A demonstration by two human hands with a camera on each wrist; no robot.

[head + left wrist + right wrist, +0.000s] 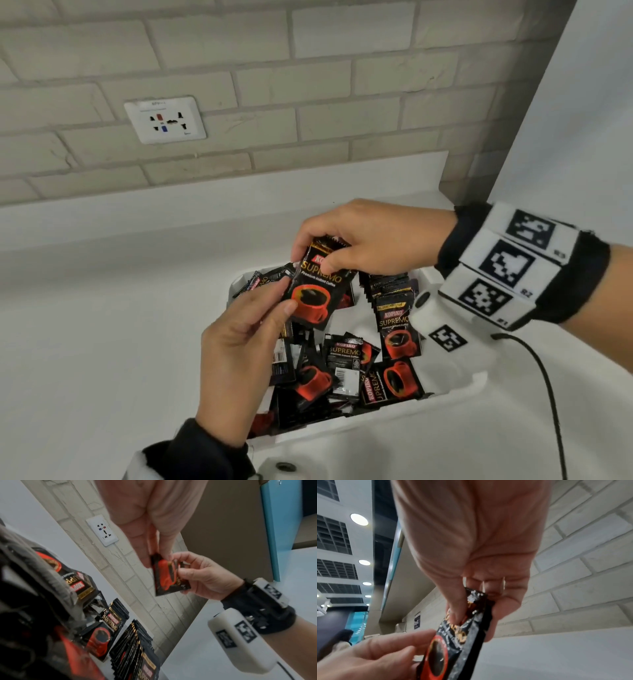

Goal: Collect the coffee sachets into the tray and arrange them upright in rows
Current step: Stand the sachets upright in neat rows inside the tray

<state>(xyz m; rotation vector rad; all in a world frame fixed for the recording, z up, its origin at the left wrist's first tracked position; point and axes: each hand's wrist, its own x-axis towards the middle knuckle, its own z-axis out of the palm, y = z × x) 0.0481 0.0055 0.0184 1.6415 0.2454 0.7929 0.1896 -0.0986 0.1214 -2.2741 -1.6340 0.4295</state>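
While the tray (455,390) on the white surface (102,342) holds mostly a loose heap, I judge the upright row (390,284) far right could topple if bumped. Both grips, right hand (370,236) and left hand (239,353), pinch one sachet (317,291) above it: "KOPIKO SUPREMO".

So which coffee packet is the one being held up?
Find the white tray on the white counter, full of black coffee sachets. Just above it, the held sachet is pinched at its top by the right hand and at its lower edge by the left hand. It alone is lifted clear of the others.
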